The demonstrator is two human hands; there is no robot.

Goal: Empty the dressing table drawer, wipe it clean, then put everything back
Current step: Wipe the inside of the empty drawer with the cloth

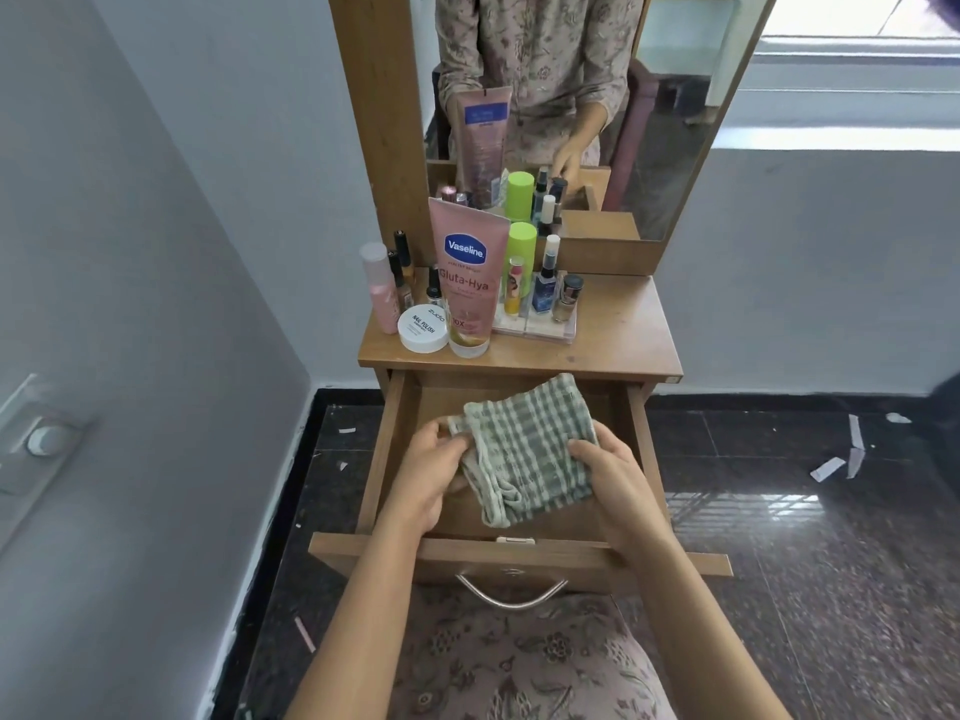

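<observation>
Now cloth [524, 449] sits over open drawer [387, 449], held both sides; left hand [431, 475] grip pinches left edge, right hand [618, 475] grip clamps right edge; drawer floor directly below, both hands equally near.

**Drawer middle blocked, right of the surface open**

The drawer [387, 449] stands pulled out below the front edge of the surface [618, 330]. The left hand [428, 475] and right hand [615, 475] grip a folded checked cloth [524, 449] that fills the drawer's middle. Bare strips show only along its back wall and front wall, and its side walls hem any sideways pass. On the surface, a pink bottle [379, 288], a white jar [423, 330], a Vaseline tube [467, 283] and a clear tray [540, 330] of small bottles crowd the left and centre. The stretch toward the right edge and front right corner lies bare. The mirror [670, 122] closes the back edge, and a grey wall [156, 252] stands beside the left edge.
</observation>
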